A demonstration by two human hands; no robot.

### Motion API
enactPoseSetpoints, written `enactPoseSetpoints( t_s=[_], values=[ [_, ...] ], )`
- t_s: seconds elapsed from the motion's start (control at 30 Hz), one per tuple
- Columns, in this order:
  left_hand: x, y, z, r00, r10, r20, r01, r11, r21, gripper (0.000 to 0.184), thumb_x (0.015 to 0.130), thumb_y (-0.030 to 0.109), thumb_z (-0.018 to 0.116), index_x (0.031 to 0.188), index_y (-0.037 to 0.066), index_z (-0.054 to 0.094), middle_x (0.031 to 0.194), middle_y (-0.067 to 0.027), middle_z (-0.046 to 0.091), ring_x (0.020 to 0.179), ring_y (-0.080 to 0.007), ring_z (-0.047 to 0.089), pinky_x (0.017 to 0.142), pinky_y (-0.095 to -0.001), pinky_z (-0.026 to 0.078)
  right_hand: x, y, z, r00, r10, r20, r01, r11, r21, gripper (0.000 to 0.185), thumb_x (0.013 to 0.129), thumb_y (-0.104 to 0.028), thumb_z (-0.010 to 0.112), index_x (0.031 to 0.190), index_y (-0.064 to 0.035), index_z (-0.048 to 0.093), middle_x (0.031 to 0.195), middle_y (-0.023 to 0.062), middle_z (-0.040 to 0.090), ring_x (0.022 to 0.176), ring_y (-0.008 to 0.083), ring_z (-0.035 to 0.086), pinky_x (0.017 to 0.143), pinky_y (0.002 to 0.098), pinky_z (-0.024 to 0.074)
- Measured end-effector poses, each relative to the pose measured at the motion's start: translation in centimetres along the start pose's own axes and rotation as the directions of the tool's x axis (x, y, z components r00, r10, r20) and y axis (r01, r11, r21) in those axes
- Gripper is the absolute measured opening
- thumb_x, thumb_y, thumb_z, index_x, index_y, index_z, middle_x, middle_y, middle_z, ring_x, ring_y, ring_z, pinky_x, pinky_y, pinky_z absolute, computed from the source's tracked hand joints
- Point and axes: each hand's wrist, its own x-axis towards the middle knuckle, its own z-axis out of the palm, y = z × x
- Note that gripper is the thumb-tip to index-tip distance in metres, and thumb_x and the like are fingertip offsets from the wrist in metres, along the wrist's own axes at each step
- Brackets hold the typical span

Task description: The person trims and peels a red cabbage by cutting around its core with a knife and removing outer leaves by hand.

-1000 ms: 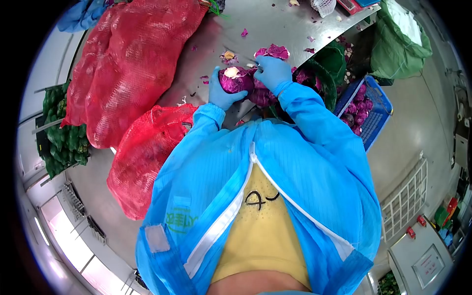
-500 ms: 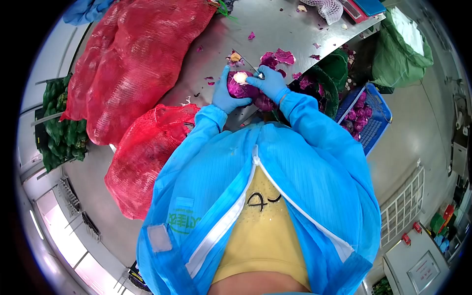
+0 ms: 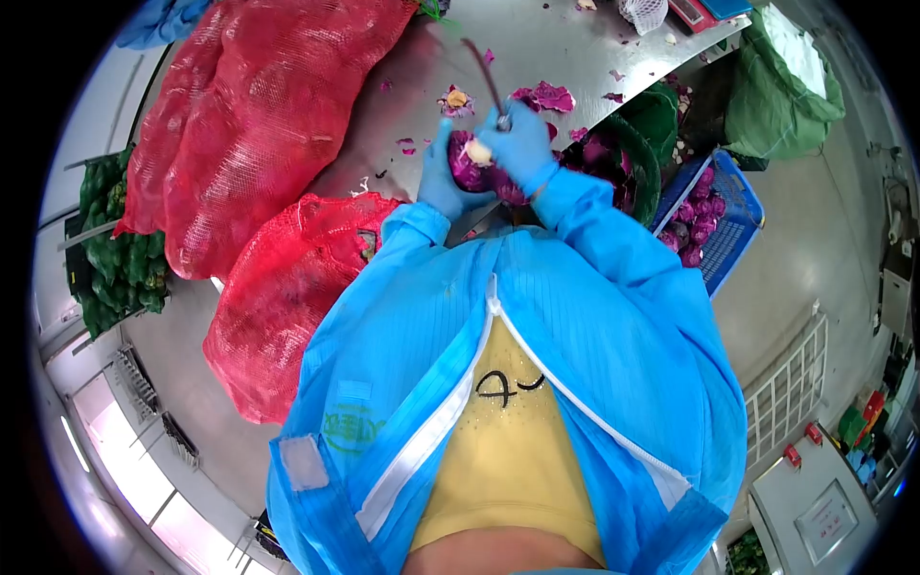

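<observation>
A purple cabbage (image 3: 464, 165) with a pale cut stem is held by my left hand (image 3: 442, 176), gloved in blue, from its left side. My right hand (image 3: 520, 142), also gloved, is closed on a knife (image 3: 487, 79) over the right side of the cabbage; the blade points up and away and is blurred. Beyond the hands, loose purple leaves (image 3: 546, 97) and a cut piece with a pale core (image 3: 455, 101) lie on the metal table (image 3: 422, 72). More purple shows beneath my right hand, partly hidden.
Red mesh sacks (image 3: 259, 125) fill the left side, with a smaller one (image 3: 278, 307) nearer me. At the right are a green bin (image 3: 655, 125) with purple leaves, a blue crate (image 3: 736, 220) of purple cabbages and a green sack (image 3: 781, 96). A scale (image 3: 692, 13) sits at the far edge.
The knife has come into view in my right hand, and its blade now points more steeply away. My right hand has shifted over the cabbage, covering more of it.
</observation>
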Motion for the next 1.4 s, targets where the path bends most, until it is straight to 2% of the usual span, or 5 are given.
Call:
enactPoseSetpoints(
  t_s=[0.13,0.33,0.37,0.77,1.4],
  values=[
    [-0.3,-1.8,-1.2,0.998,-0.052,-0.032,0.046,0.983,-0.177,0.126,0.045,0.032,0.090,0.138,0.009,0.009,0.131,-0.0195,0.034,0.118,-0.0288,0.044,0.104,-0.0409,0.034,3.6,4.4,-4.4,0.955,0.182,0.234,-0.041,0.863,-0.503,0.045,0.070,-0.037,0.075,0.090,-0.0015,0.056,0.083,0.0154,0.063,0.076,0.0271,0.063,0.067,0.0367,0.0482],
    [0.0,-1.4,-0.4,0.969,-0.243,-0.051,0.235,0.964,-0.124,0.128,0.043,0.030,0.092,0.138,0.001,0.011,0.133,-0.0176,0.031,0.122,-0.0282,0.040,0.102,-0.0378,0.037,-0.1,3.8,-2.1,0.922,0.226,0.315,-0.231,0.973,-0.023,0.040,0.085,-0.033,0.060,0.113,-0.0054,0.054,0.095,0.0170,0.064,0.085,0.0330,0.062,0.076,0.0399,0.0483],
    [-0.2,0.1,-0.3,0.960,-0.266,-0.088,0.239,0.942,-0.235,0.125,0.044,0.031,0.091,0.137,0.000,0.014,0.131,-0.0178,0.036,0.119,-0.0281,0.043,0.100,-0.0364,0.039,-0.2,4.8,-1.7,0.971,-0.115,0.210,0.173,0.944,-0.283,0.043,0.088,-0.036,0.055,0.121,-0.0093,0.051,0.100,0.0165,0.064,0.090,0.0348,0.061,0.077,0.0406,0.0487],
    [0.6,0.6,-1.0,0.977,-0.213,-0.007,0.213,0.977,0.000,0.119,0.048,0.036,0.088,0.136,-0.008,0.021,0.129,-0.0217,0.041,0.118,-0.0307,0.047,0.100,-0.0359,0.039,-2.2,1.4,-2.8,0.899,0.212,0.383,-0.074,0.936,-0.343,0.048,0.095,-0.043,0.039,0.139,-0.0221,0.038,0.065,0.0093,0.055,0.057,0.0147,0.056,0.063,0.0290,0.0483],
    [2.4,3.6,-1.9,0.963,-0.234,0.134,0.216,0.967,0.138,0.108,0.049,0.041,0.084,0.134,-0.002,0.031,0.124,-0.0217,0.046,0.115,-0.0342,0.048,0.099,-0.0382,0.039,-1.0,0.9,-3.1,0.878,0.312,0.362,-0.001,0.759,-0.651,0.050,0.095,-0.050,0.025,0.140,-0.0297,0.030,0.103,0.0231,0.061,0.090,0.0398,0.060,0.081,0.0488,0.0465]
  ],
)
